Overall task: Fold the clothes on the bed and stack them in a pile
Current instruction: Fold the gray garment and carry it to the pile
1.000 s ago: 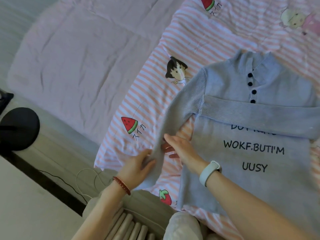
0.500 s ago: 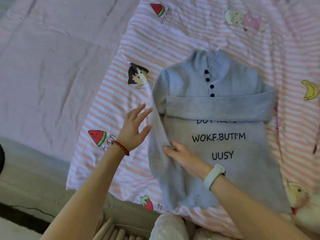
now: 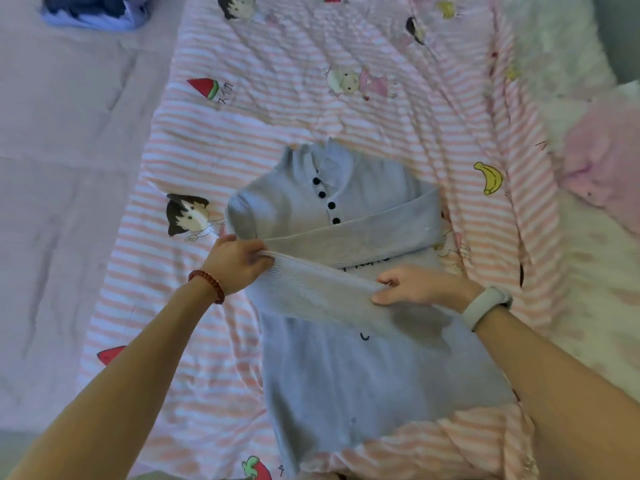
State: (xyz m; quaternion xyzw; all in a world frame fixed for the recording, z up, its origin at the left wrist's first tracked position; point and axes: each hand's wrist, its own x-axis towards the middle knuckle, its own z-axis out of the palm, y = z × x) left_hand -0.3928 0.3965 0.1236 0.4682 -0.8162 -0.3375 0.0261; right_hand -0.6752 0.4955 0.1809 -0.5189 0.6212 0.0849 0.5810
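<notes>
My left hand [image 3: 239, 261] and right hand [image 3: 415, 285] pinch a ribbed sleeve [image 3: 318, 289] taut across the soft grey knit sweater [image 3: 346, 375] — striped quilt [image 3: 214, 161] beneath.

The sweater [image 3: 363, 368] is showing pale blue-grey knit, with four dark buttons [image 3: 327, 200] down the placket and dark lettering partly covered. The quilt [image 3: 277, 133] is displaying pink and white stripes with cartoon figures, watermelon slices and a yellow banana [image 3: 490, 178]. The bead bracelet [image 3: 207, 285] is reading red; the wristband [image 3: 485, 306] is reading light grey.
</notes>
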